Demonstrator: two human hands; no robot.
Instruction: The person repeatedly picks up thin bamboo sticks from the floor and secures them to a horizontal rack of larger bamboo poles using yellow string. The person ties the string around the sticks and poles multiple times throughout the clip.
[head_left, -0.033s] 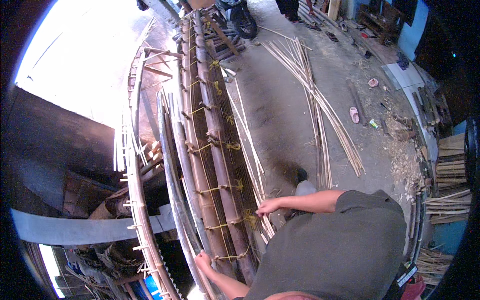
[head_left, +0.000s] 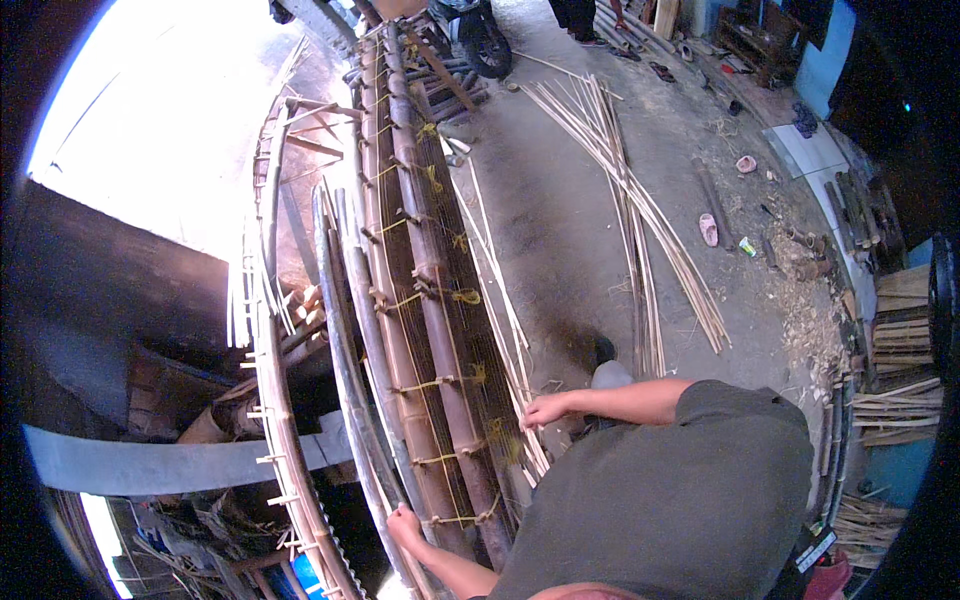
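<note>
Two long brown bamboo poles [head_left: 440, 320] run side by side away from me, bound across with yellow cord [head_left: 435, 458] at intervals. Dark netting [head_left: 490, 360] hangs along their right side, with yellow cord bunches on it. My left hand [head_left: 404, 526] is closed at the left edge of the poles, close to the end of one cord tie. To the right of the netting, my right hand [head_left: 545, 410] has its fingers pinched together near a yellow bunch [head_left: 496, 432]. Whatever either hand grips is too small or hidden to make out.
On my left stands a curved bamboo rail [head_left: 272, 390] with short pegs. Thin split bamboo strips [head_left: 650, 225] lie crossed on the floor to the right. Beyond are a pink sandal [head_left: 708, 230] and shavings [head_left: 815, 320]. A motorbike wheel [head_left: 487, 52] and another person's legs [head_left: 577, 18] are at the far end.
My right hand has shifted slightly to the right, away from the netting. The left hand stays at nearly the same spot beside the poles.
</note>
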